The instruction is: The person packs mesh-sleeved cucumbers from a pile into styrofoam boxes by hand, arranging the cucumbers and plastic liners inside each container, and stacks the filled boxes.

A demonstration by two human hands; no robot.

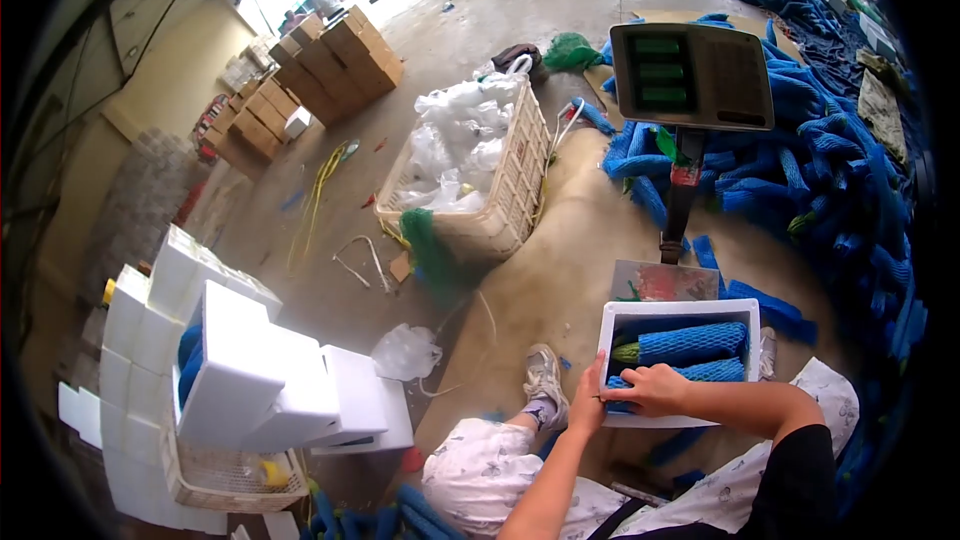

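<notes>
Your left hand [588, 398]: at the white box's [685, 308] left wall. Your right hand [652, 390]: over netted produce [712, 370]. Grips: cannot tell. Hazard: bruising, from hard pressing.

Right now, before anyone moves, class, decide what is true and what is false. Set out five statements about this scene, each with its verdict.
1. The open white foam box holds green produce in blue mesh sleeves. True.
2. The person's right hand is on a brown cardboard carton. False: it is over the foam box, at the sleeved produce.
3. The person's left hand is at a side wall of the foam box. True.
4. The cream slatted plastic crate is filled with oranges. False: it holds translucent plastic bags.
5. The scale's display panel has green windows. True.
</notes>
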